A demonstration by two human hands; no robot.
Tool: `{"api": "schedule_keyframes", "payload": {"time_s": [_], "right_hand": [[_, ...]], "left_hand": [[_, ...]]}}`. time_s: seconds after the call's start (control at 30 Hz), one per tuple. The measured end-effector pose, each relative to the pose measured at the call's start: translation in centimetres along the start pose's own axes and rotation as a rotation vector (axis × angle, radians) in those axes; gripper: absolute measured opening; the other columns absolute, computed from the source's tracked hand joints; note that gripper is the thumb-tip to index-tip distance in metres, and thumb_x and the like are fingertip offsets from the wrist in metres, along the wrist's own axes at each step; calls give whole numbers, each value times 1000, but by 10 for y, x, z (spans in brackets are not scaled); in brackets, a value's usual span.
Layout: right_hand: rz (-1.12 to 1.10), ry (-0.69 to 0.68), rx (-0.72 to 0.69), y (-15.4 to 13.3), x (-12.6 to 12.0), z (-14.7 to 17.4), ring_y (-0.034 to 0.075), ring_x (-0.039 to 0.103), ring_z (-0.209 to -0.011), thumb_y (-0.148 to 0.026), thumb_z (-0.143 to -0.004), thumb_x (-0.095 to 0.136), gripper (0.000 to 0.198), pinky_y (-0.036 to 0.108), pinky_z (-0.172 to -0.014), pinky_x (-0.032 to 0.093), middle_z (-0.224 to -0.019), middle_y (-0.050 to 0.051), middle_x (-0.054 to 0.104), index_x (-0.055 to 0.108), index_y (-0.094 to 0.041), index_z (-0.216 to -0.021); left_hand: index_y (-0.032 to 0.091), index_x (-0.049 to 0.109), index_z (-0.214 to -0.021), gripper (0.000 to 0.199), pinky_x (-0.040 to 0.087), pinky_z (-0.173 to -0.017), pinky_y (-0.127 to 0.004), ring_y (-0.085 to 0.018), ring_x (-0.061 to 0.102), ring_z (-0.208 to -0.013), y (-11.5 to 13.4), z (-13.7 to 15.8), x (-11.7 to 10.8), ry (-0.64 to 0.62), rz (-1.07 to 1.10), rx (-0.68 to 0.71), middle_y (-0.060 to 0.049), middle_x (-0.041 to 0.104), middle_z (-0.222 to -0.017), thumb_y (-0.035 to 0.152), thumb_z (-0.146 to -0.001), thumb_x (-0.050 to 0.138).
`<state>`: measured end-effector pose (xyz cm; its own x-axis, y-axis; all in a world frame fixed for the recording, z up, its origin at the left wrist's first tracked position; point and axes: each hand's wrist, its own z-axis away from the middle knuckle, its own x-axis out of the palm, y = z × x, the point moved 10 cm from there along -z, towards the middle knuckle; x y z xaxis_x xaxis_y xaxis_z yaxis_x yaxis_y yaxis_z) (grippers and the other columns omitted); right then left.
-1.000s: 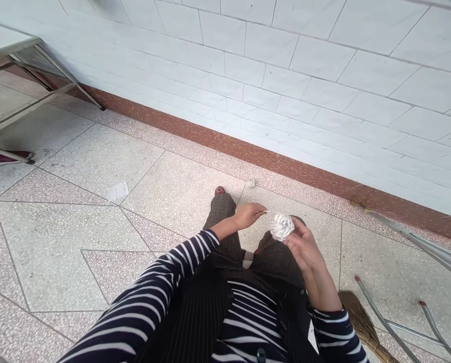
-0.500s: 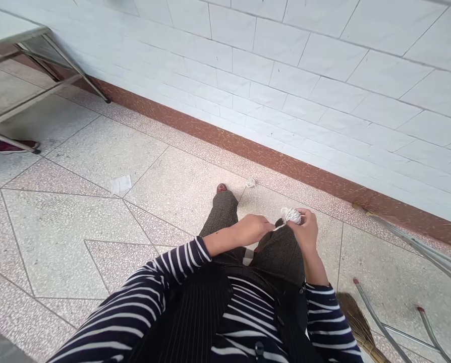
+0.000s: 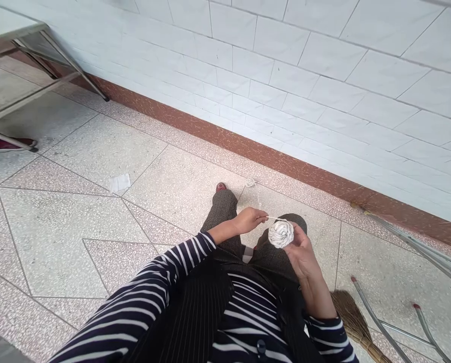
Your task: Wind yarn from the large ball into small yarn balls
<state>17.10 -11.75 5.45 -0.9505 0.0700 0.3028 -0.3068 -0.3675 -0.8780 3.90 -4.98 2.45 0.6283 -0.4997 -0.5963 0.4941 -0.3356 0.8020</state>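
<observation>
A ball of white yarn [image 3: 280, 234] sits in my right hand [image 3: 301, 252], whose fingers are wrapped around its right side above my right thigh. My left hand [image 3: 251, 220] is closed in a pinch on a strand of yarn [image 3: 274, 218], which runs taut from its fingertips to the top of the ball. On the floor beyond my left shoe lies a second, smaller white ball [image 3: 250, 182]; whether the strand connects to it cannot be made out. My fingers hide part of the held ball's right side.
A metal-legged table [image 3: 64, 55] stands at the upper left, with a person's shoe [image 3: 11, 144] beneath it. White paper [image 3: 120, 183] lies on the floor. A straw broom [image 3: 356, 322] and metal legs [image 3: 399, 327] are at lower right. The tiled wall [image 3: 271, 75] runs ahead.
My right hand has turned the yarn ball and brought it lower and to the left, so its coiled face shows. My left hand has moved slightly up and left, stretching the strand.
</observation>
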Motion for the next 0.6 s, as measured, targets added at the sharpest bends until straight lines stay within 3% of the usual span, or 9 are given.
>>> {"api": "schedule_keyframes", "payload": {"time_s": [0.13,0.27,0.37,0.5,0.6], "right_hand": [[-114,118,23,0,-13,-2,22,64,-101,-20,-51,91,60,37,-83,59,-115,2,68,69,-27,-106],[49,166,-47,1,-22,-11,28,67,-108,-33,-59,88,60,47,-89,59,-120,8,70,69,-24,-115],[169,279,-110,2,-36,-21,30,67,-108,-34,-54,88,66,51,-97,56,-116,10,71,69,-19,-115],[264,360,-197,-9,-43,-27,30,64,-115,-30,-54,87,70,48,-100,54,-123,12,67,68,-17,-120],[321,391,-323,-33,-36,-23,29,62,-119,-33,-59,85,67,43,-98,55,-132,12,60,67,-19,-122]], "left_hand": [[16,69,-90,27,40,-69,-22,-15,64,-75,-13,13,19,-48,-22,-28,-3,72,-81,26,-102,48],[17,69,-90,30,39,-70,-22,-16,66,-79,-7,24,32,-96,-116,27,-4,72,-84,30,-105,45],[18,67,-88,30,40,-70,-23,-17,67,-81,-1,29,41,-143,-196,70,-4,72,-84,30,-105,45],[19,67,-92,26,42,-72,-24,-18,68,-83,4,31,39,-132,-256,70,-5,73,-88,29,-104,46],[19,68,-93,27,42,-70,-22,-16,68,-79,9,29,29,-97,-243,61,-4,72,-84,30,-104,46]]}}
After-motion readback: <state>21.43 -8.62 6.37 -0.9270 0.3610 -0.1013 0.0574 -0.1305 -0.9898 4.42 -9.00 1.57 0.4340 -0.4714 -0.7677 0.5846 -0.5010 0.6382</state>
